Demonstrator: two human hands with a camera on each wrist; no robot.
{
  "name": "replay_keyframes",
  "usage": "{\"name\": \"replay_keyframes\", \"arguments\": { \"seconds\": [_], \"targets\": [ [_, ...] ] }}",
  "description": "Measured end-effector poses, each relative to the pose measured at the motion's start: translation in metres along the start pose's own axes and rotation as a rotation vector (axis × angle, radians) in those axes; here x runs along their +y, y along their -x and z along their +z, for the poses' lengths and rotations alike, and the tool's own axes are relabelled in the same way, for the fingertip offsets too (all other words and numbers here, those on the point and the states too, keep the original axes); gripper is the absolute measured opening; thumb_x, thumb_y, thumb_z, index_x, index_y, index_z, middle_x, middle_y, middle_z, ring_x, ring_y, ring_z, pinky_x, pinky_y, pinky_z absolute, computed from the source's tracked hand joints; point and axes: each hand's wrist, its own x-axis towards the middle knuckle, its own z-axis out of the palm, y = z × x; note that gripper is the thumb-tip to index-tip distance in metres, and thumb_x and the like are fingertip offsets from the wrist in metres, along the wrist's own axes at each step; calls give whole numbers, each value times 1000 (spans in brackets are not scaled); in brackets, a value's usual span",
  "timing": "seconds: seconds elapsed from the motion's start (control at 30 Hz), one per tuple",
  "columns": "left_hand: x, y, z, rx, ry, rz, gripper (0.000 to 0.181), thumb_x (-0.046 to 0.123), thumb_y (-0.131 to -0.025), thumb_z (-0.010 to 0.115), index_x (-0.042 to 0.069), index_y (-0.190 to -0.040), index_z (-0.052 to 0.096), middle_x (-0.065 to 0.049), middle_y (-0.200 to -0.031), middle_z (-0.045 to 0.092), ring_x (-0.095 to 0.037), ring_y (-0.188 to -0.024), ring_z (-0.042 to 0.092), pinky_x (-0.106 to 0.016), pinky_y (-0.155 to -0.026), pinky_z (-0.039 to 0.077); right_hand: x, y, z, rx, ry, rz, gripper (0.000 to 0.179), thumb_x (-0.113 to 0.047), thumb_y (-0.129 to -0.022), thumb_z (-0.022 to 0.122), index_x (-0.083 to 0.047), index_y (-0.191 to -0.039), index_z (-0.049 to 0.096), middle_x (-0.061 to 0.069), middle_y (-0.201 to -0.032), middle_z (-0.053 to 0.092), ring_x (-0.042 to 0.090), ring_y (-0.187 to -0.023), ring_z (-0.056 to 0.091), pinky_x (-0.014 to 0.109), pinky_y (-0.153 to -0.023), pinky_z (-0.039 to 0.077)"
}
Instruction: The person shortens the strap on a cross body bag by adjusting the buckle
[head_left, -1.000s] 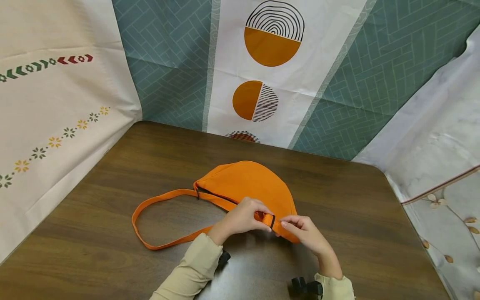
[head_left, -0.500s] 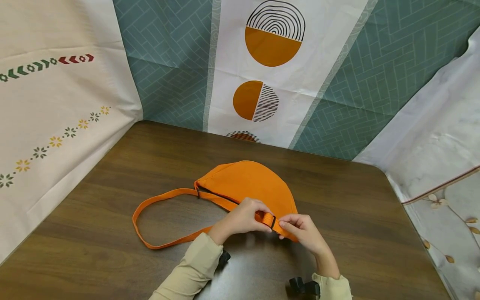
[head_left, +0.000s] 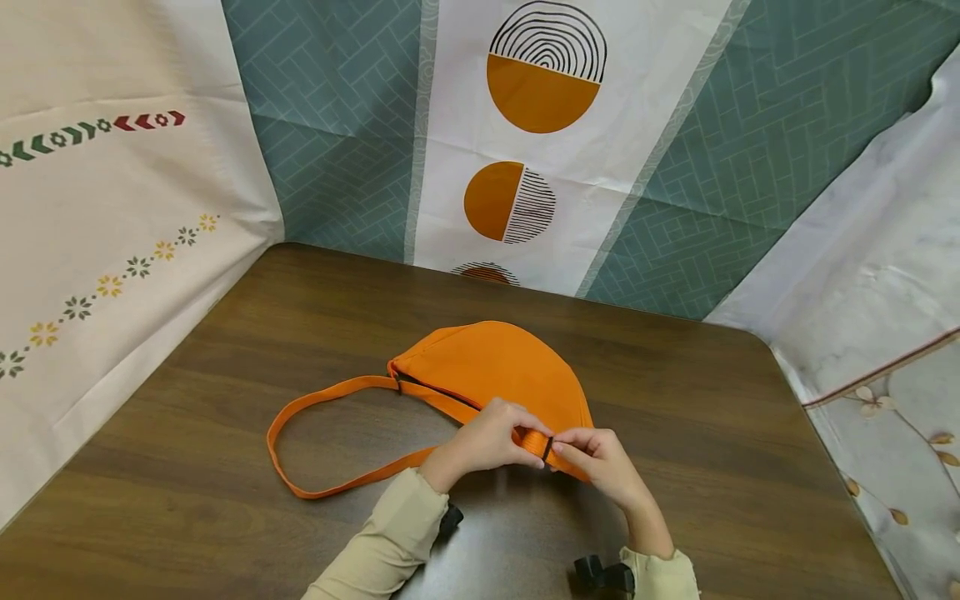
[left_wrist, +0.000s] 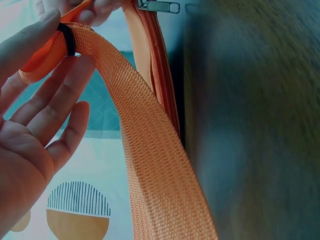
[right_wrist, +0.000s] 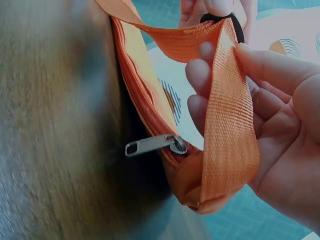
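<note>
A half-moon orange waist bag (head_left: 495, 358) lies on the table, its zipped side toward me. My left hand (head_left: 487, 437) pinches the webbing strap (left_wrist: 155, 150) at its black slider buckle (head_left: 547, 449), where the strap folds into a small loop. Just right of the buckle, my right hand (head_left: 603, 467) holds the strap between thumb and fingers, thumb tip right at the buckle's edge in the right wrist view. From there the strap runs down to the bag's end, beside a metal zipper pull (right_wrist: 150, 145). Part of the zipper is hidden behind the left hand.
The rest of the strap lies in a wide loop (head_left: 360, 481) left of the bag on the brown wooden table (head_left: 187, 467). Patterned cloths (head_left: 330, 125) hang along the table's back and sides. A dark wrist mount (head_left: 600, 573) shows at the right sleeve.
My right hand has shifted slightly left along the strap, closer to the buckle. The strap loop on the table has slid a little to the right. My left hand stays nearly in place.
</note>
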Motion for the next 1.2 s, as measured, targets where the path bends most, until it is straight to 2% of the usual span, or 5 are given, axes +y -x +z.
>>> {"name": "replay_keyframes", "arguments": {
  "seconds": [0.2,0.33,0.7,0.9,1.2],
  "targets": [
    [-1,1,-1,34,-19,8,34,16,-68,78,6,-99,70,-1,-89,66,-6,-73,53,-17,-66,42,0,4,-3,112,151,-8,11,1,-85,58,7,-88,66,14,-83,64,9,-71,55,23,-62,48],
    [-2,2,-3,61,-3,8,34,16,-69,78,4,-100,69,-2,-92,66,-8,-75,54,-19,-66,43,4,7,-5,121,204,-48,9,3,-82,60,5,-88,66,13,-85,63,9,-75,56,23,-65,48],
    [-5,1,1,77,101,-12,29,10,-69,78,6,-95,68,0,-88,65,-8,-71,50,-20,-64,43,8,7,-3,128,131,-93,9,8,-84,55,10,-87,64,17,-77,62,9,-67,53,21,-59,47],
    [-3,0,5,72,81,8,30,12,-68,78,7,-95,67,-2,-89,64,-9,-72,50,-19,-63,42,4,3,2,141,131,-123,9,8,-83,56,9,-85,64,19,-75,62,10,-65,52,21,-58,46],
    [-4,0,7,91,76,27,32,12,-69,77,2,-97,69,-6,-92,66,-12,-79,57,-19,-67,44,7,5,2,188,118,-82,10,6,-82,59,8,-89,64,16,-82,64,8,-71,56,21,-61,48]
  ]
}}
